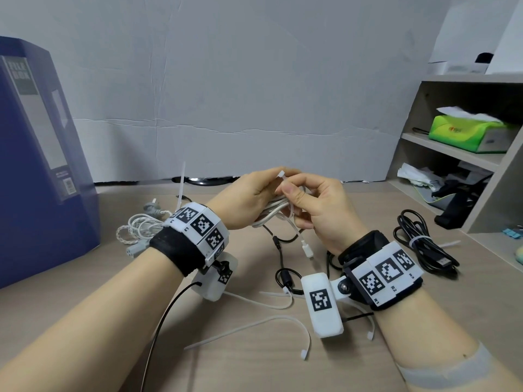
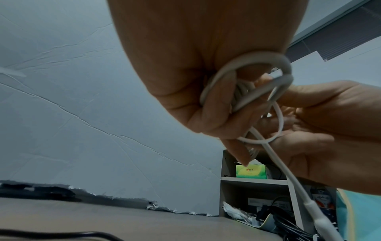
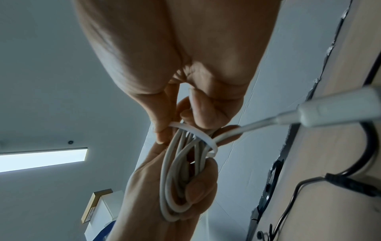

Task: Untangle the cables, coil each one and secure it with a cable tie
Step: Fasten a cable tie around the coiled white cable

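Above the worktop [image 1: 254, 363] centre, left hand [image 1: 249, 196] curls closed round the coiled white cable [image 1: 273, 212], held clear of the surface. Right hand [image 1: 319, 210] pinches a white cable tie [image 1: 288, 202] looped over the coil; tie head [image 1: 281, 174] stands at 12 o'clock between the fingertips. Cable's plug end [image 1: 307, 250] dangles at 6 o'clock.

Loose ties [image 1: 254, 329] lie at 6 o'clock; tied black cable bundle [image 1: 421, 244] at 3 o'clock; white cable heap [image 1: 141, 227] at 9 o'clock. Open surface towards the near edge. Blue box [image 1: 36, 154] at 10 o'clock, spine reads "FILE BOX". Right wristband [image 1: 387, 273] tags read R1, R2.
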`<state>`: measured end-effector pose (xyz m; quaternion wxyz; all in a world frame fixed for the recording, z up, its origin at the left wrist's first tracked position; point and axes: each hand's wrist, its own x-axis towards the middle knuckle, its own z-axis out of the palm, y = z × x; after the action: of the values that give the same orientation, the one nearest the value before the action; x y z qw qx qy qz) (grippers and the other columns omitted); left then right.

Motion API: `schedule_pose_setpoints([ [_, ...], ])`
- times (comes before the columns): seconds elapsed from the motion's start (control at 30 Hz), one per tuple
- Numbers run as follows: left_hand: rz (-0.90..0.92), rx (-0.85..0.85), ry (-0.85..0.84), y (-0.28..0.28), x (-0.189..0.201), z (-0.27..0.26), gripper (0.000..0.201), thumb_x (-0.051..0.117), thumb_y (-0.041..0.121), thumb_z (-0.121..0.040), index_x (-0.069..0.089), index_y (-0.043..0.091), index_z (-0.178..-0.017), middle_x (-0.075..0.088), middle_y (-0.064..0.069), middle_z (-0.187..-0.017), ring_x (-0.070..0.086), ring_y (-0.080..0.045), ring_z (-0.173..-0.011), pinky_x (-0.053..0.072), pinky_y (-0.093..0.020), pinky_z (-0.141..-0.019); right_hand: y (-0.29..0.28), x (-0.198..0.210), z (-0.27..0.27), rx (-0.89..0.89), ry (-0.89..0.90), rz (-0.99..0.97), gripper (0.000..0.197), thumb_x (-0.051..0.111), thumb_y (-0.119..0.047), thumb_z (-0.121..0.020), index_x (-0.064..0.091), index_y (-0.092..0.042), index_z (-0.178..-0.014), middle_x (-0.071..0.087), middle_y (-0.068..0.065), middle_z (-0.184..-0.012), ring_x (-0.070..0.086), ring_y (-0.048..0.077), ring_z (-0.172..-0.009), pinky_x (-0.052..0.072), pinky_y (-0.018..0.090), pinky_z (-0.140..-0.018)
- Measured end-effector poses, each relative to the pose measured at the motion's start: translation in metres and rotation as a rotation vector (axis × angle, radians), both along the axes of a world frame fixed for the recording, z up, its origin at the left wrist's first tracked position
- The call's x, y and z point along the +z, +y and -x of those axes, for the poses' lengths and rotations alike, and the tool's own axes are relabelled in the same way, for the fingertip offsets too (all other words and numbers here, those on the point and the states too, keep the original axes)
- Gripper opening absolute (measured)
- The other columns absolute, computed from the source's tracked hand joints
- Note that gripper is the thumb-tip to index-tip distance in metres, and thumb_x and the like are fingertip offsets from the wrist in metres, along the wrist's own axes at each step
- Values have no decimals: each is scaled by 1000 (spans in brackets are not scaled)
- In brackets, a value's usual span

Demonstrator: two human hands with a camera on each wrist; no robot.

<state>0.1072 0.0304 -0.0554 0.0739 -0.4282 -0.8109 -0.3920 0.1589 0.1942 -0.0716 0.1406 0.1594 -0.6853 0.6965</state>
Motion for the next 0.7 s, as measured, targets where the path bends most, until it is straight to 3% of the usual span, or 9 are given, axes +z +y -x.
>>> schedule_pose_setpoints([
  [0.23,6,16,12,0,2,-1,36,32,27,-103,54,32,-130,72,3,-114,67,-18,-105,53,-46,-91,-1,-1,0,35,50,-15,15,66,-18,-91,73,-12,-79,37,15,-67,29,23,-56,25,22,-41],
  [0.43,36,5,-2,-1,3,0,36,35,22,-103,57,32,-130,73,8,-110,69,-16,-103,54,-46,-90,1,0,0,19,23,1,22,64,-10,-95,74,-14,-76,43,18,-76,31,23,-58,24,23,-42],
  [0.57,58,10,-3,-2,5,0,35,35,26,-103,57,41,-126,74,9,-106,69,-19,-101,54,-48,-88,0,-2,1,19,19,7,21,65,-9,-94,74,-12,-76,46,18,-79,32,22,-58,22,24,-42],
  [0.7,19,3,-33,-1,6,-2,38,31,27,-102,57,32,-129,73,6,-110,68,-14,-104,53,-46,-93,1,-1,2,48,22,5,15,68,-19,-87,75,-15,-75,43,17,-76,32,22,-59,24,23,-42],
])
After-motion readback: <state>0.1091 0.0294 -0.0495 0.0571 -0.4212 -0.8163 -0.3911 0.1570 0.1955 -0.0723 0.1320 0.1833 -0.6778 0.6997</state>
